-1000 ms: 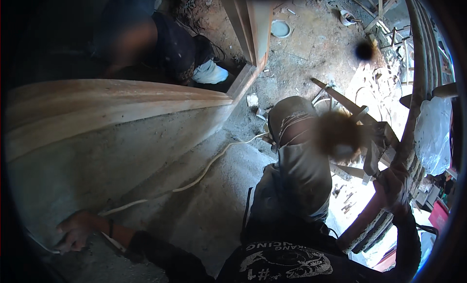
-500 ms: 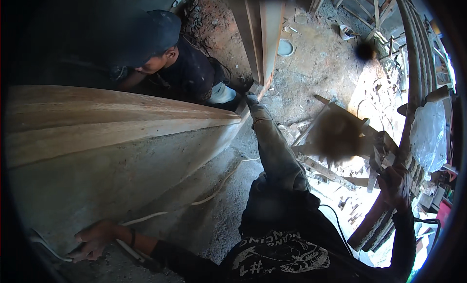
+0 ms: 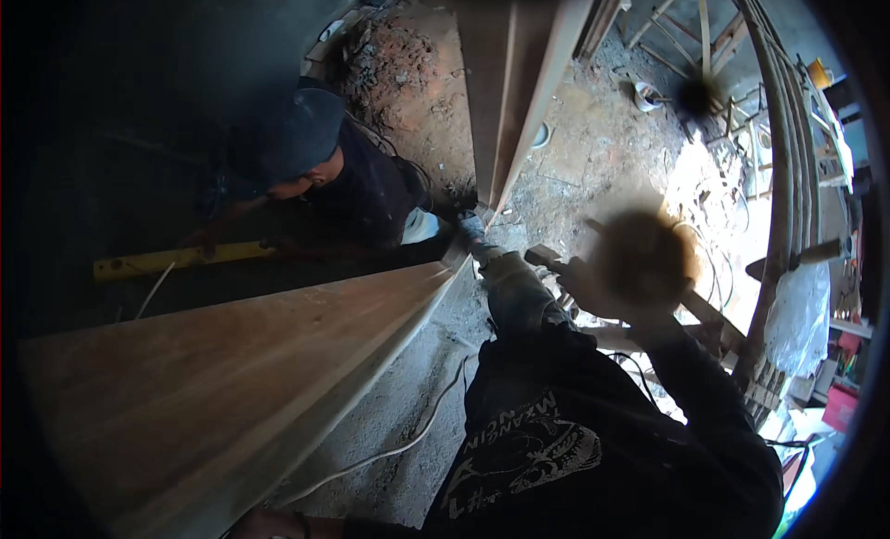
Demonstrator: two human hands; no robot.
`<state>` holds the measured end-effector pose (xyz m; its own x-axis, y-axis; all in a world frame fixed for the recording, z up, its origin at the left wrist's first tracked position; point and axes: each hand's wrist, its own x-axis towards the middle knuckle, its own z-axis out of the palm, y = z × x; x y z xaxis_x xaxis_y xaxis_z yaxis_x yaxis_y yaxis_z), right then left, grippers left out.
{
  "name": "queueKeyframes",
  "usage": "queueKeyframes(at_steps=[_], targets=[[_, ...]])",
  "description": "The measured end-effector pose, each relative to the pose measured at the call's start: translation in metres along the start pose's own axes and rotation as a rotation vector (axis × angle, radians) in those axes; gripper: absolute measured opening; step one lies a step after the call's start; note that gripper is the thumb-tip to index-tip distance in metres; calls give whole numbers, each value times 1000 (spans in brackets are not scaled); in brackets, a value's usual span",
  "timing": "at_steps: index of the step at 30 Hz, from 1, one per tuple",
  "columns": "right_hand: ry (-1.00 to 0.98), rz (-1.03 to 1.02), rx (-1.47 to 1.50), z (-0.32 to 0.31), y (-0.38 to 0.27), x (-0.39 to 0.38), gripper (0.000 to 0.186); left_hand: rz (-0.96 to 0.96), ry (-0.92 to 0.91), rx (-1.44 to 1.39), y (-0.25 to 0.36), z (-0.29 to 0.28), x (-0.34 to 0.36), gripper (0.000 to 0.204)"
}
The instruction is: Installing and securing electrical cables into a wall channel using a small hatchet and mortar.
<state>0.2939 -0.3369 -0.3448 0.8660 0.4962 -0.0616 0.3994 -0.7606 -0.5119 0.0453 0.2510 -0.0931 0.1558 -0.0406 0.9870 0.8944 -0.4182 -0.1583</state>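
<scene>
My right hand (image 3: 586, 287) reaches in near my leg, partly covered by a dark round smudge on the lens. It grips a short brown piece (image 3: 543, 255) that looks like wood; its full shape is hidden. At the lower edge, my left hand (image 3: 262, 524) shows only in part beside the wall under the wide wooden board (image 3: 232, 344), its fingers out of sight. The board runs from the lower left to the foot of an upright wooden post (image 3: 514, 94). My foot (image 3: 471, 226) stands at that corner.
Beyond the board a co-worker (image 3: 362, 177) in a cap bends over, a hand at a yellow spirit level (image 3: 139, 265). A pale cable (image 3: 408, 442) lies on the grey surface. Long poles (image 3: 788, 122), a plastic bag (image 3: 799, 318) and a bucket (image 3: 646, 96) are on the right.
My right hand has moved left from beside the poles toward my leg. My left hand has dropped mostly out of view. The view has shifted, and the yellow level now shows.
</scene>
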Motion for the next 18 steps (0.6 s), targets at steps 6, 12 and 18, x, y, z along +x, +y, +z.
queueKeyframes(at_steps=[6,12,18], targets=[[-312,-362,-604,35,-5,187,23,-413,66,-319,79,-62,25,60],[-556,-360,-754,54,35,287,30,-202,193,-235,120,-87,27,58],[-537,-443,-777,27,9,306,26,-28,232,-236,149,-109,29,56]])
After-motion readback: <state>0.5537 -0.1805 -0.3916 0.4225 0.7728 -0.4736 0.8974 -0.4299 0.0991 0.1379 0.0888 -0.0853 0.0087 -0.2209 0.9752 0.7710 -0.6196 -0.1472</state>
